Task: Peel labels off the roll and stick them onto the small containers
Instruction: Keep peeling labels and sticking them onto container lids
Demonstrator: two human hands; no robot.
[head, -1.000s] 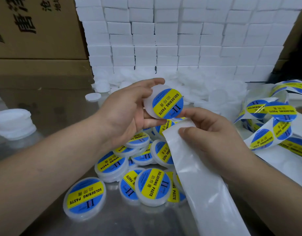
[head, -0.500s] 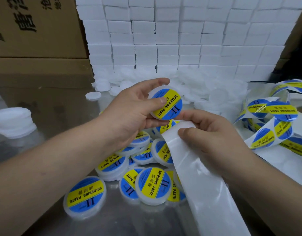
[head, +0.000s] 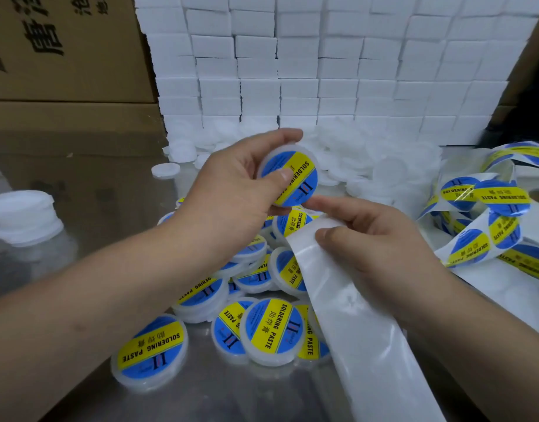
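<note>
Now: far, a wall of white boxes, with unlabelled tubs heaped at its foot, within reach. The spent liner trails near right; labels coil far right. Near centre, labelled tubs are piled clear of the feed. The right hand pinches the liner edge, likely readying the next peel. The left hand grips one tub raised at centre, thumb pressing its printed face, presumably seating it.

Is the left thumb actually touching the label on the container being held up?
Touching. In the head view, the left hand grips the container, thumb lying directly on its label.
</note>
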